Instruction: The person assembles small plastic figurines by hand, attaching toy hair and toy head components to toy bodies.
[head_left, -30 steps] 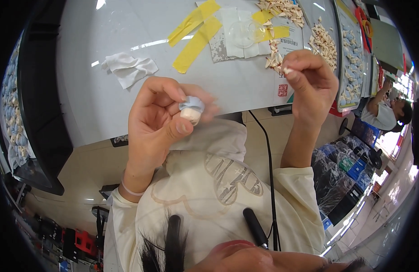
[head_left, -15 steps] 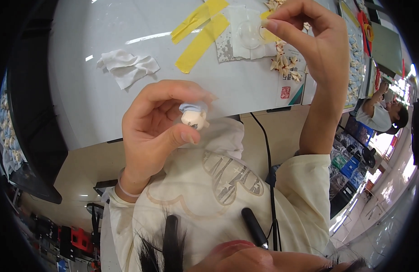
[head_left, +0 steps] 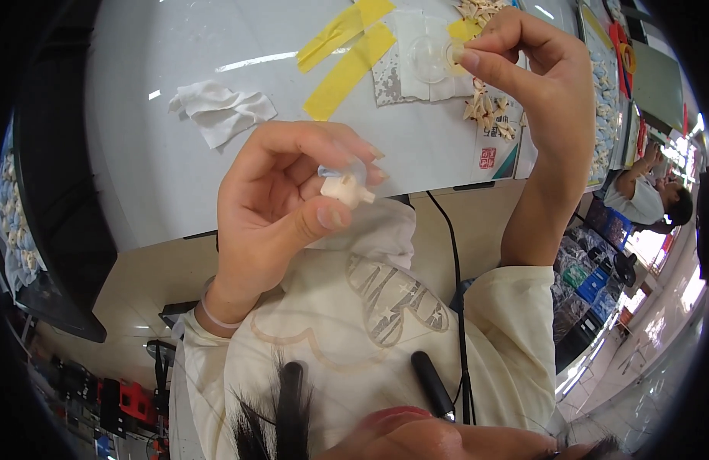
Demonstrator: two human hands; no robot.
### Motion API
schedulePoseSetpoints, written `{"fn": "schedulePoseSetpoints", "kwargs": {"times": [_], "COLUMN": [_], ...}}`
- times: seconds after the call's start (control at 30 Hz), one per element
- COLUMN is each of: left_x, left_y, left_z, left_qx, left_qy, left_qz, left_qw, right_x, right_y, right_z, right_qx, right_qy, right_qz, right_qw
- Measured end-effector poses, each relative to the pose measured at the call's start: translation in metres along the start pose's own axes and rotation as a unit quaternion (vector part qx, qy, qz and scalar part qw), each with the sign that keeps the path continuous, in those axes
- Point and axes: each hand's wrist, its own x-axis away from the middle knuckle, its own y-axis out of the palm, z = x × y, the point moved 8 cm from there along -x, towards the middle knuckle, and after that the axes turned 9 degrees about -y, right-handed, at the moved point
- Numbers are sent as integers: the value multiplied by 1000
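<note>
My left hand [head_left: 274, 199] is closed around a small figurine [head_left: 345, 189], cream-coloured with a light blue top. Thumb and fingertips grip it in front of the table's near edge. Up at the far right, my right hand [head_left: 527, 73] has thumb and forefinger pinched together by the rim of a clear round dish [head_left: 431, 61]. Whatever sits in that pinch is too small to make out. The dish rests on white folded cloth [head_left: 406, 80]. Several small cream pointed pieces [head_left: 488, 111] lie below the right hand.
Two yellow tape strips [head_left: 347, 73] are stuck to the white table [head_left: 170, 169]. A crumpled white cloth [head_left: 224, 111] lies at left. Light blue and cream pieces fill a tray [head_left: 602, 115] at the right. A black cable [head_left: 450, 230] hangs down. Another person [head_left: 649, 195] sits far right.
The figurine has turned in my left hand, so its dark markings no longer show. My left hand has shifted slightly right. My right hand stays beside the dish, still pinched.
</note>
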Motion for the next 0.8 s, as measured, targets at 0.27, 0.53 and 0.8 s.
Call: {"fn": "schedulePoseSetpoints", "kwargs": {"times": [0.27,0.53,0.8], "left_x": [3,2,7], "left_y": [9,15,22], "left_z": [0,-2,3], "left_qx": [50,-2,-148], "left_qy": [12,22,84], "left_qz": [1,5,-12], "left_qw": [999,1000,985], "right_x": [12,42,70], "right_y": [3,60,65], "right_z": [-17,-20,-11], "right_qx": [390,162,32], "right_qy": [337,278,368], "right_qz": [82,111,200], "right_qw": [853,940,907]}}
